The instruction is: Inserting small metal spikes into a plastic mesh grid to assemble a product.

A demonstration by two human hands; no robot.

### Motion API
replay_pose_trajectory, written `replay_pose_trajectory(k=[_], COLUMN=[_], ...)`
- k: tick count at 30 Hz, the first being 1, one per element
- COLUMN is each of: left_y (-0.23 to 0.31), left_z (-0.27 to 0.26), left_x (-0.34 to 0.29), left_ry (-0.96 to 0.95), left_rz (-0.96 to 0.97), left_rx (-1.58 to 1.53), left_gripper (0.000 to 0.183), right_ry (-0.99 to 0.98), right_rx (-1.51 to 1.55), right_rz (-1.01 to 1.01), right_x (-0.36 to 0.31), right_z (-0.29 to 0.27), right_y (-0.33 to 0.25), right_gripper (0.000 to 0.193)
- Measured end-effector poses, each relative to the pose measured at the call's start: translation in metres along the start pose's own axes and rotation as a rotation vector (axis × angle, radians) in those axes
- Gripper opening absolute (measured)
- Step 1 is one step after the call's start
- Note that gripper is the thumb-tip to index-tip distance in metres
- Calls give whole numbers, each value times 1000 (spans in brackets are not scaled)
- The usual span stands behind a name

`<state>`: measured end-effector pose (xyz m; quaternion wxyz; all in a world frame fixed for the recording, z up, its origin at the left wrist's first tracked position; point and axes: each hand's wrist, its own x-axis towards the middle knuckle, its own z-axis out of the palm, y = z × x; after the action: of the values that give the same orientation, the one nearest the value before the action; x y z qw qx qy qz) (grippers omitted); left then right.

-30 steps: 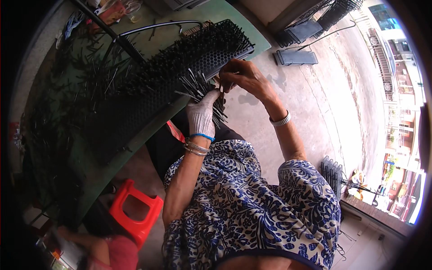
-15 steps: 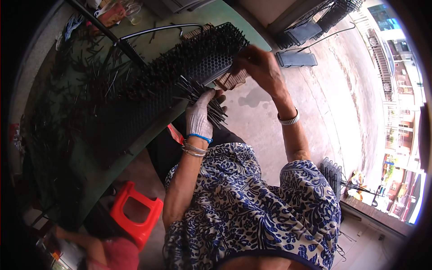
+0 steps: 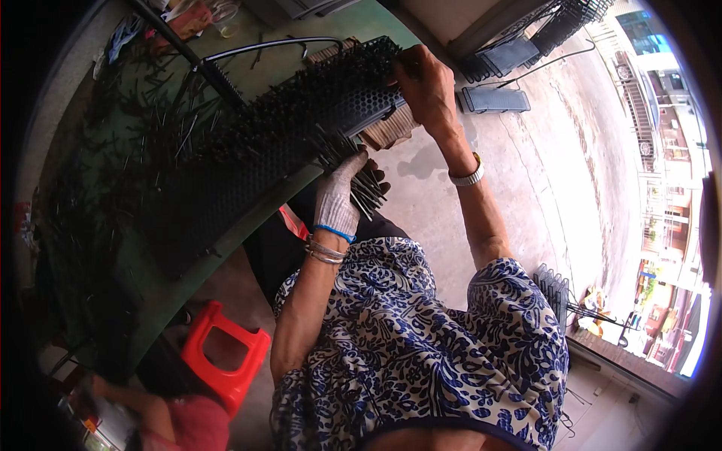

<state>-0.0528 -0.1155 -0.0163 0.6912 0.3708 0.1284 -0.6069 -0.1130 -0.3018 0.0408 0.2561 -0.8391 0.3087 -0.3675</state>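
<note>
My left hand (image 3: 337, 197), in a pale knitted glove with a blue cuff edge, is closed round a bundle of thin black sticks (image 3: 367, 194). The sticks fan out beyond both sides of the fist, beside the near edge of a black perforated panel (image 3: 353, 111). A dense mass of short black sticks (image 3: 301, 94) stands up out of the panel's holes. Bare and wearing a metal watch band, my right hand (image 3: 427, 86) bends its fingers down at the panel's right end. The fingertips are pressed together there, and what they hold, if anything, is hidden.
The panel lies on a green table (image 3: 383, 22) strewn with loose black sticks at left. Folded cardboard (image 3: 391, 131) sits under its right end. A black metal rod (image 3: 177, 52) slants across the table. Below are a red plastic stool (image 3: 259, 361) and another person's red sleeve (image 3: 197, 421).
My right hand has moved left and slightly up, onto the panel's right end. My left hand, still round its sticks, has shifted a little to the right.
</note>
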Motion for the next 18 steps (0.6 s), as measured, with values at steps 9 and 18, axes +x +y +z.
replay_pose_trajectory(k=[9,18], left_y=[3,6], left_z=[3,12], left_x=[-8,-22], left_ry=[34,19], left_rz=[-1,11], left_rx=[114,144], left_gripper=[12,9], right_ry=[-19,-103], right_rx=[-46,-45], right_rz=[-100,-223], right_x=[6,17], right_z=[12,13], right_y=[16,19], right_gripper=[9,11])
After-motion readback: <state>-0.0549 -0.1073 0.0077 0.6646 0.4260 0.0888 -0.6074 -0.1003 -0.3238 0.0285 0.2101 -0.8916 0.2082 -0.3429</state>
